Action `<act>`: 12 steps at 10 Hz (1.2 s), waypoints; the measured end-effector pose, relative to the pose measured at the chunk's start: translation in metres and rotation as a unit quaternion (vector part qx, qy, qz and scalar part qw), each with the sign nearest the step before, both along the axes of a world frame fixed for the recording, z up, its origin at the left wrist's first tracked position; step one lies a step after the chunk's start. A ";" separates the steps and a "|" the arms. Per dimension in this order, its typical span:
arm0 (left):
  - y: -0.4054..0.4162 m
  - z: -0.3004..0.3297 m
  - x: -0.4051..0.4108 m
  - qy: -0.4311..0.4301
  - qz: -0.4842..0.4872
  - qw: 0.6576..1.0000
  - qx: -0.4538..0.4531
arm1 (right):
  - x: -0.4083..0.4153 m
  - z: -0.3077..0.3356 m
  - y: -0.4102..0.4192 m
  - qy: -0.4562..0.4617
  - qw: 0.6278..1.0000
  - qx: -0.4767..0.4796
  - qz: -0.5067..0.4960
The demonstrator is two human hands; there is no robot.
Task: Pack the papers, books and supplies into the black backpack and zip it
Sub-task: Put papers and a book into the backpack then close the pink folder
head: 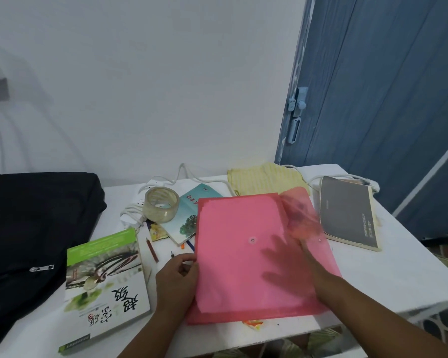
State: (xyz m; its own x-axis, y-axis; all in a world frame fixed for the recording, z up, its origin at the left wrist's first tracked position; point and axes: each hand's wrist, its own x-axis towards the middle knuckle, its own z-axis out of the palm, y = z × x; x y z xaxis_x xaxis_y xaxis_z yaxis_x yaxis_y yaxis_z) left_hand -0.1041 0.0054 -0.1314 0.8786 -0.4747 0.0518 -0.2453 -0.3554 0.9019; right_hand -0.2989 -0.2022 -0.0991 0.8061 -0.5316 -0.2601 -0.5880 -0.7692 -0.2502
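A pink translucent folder point(238, 244) with papers inside lies flat in the middle of the white table point(388, 275). My left hand point(177, 273) pinches its left edge. My right hand point(285, 264) is slid inside the folder, fingers spread and seen through the pink plastic; the flap point(299, 213) is lifted and blurred. The black backpack point(34, 228) lies on the left. A green-and-white book point(106, 285) sits beside it, a teal book point(189, 215) further back, a grey notebook point(347, 213) on the right. A tape roll point(162, 204), a pencil point(152, 250) and pens lie between them.
A white power strip and cable point(135, 213) run along the back of the table. A yellow striped cloth point(264, 180) lies at the back. A blue door point(388, 86) stands behind the table's right corner. The table's front edge is close to me.
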 end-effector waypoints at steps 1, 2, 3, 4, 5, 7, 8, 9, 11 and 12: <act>0.002 -0.001 0.003 0.000 0.005 1.000 -0.004 | 0.011 -0.017 -0.004 -0.013 1.000 -0.004 0.021; 0.001 -0.004 0.004 0.000 0.006 1.000 -0.007 | 0.002 0.019 0.008 -0.117 0.985 0.096 -0.078; 0.000 -0.006 0.003 -0.011 0.005 1.000 -0.007 | -0.015 0.011 -0.013 -0.121 0.972 0.098 -0.178; -0.002 -0.008 0.002 -0.025 0.001 1.000 -0.002 | -0.019 -0.005 -0.020 -0.033 0.991 0.064 -0.113; -0.002 -0.007 0.000 -0.040 0.001 0.999 0.000 | -0.016 -0.013 -0.021 -0.009 0.994 0.050 -0.101; -0.003 -0.003 -0.004 -0.105 -0.010 0.994 0.021 | -0.016 -0.019 -0.031 -0.029 0.994 0.032 -0.099; -0.005 -0.002 -0.004 -0.124 -0.021 0.991 0.038 | -0.026 0.009 -0.032 -0.112 0.986 -0.069 -0.098; -0.007 -0.001 -0.002 -0.117 -0.018 0.992 0.040 | -0.041 0.028 -0.048 -0.296 0.926 -0.097 -0.215; -0.013 0.009 0.006 -0.134 -0.062 0.987 0.064 | -0.021 0.050 -0.047 -0.358 0.856 0.255 -0.272; -0.017 0.008 0.010 -0.191 -0.088 0.974 0.089 | 0.003 0.038 -0.025 -0.272 0.933 0.196 -0.131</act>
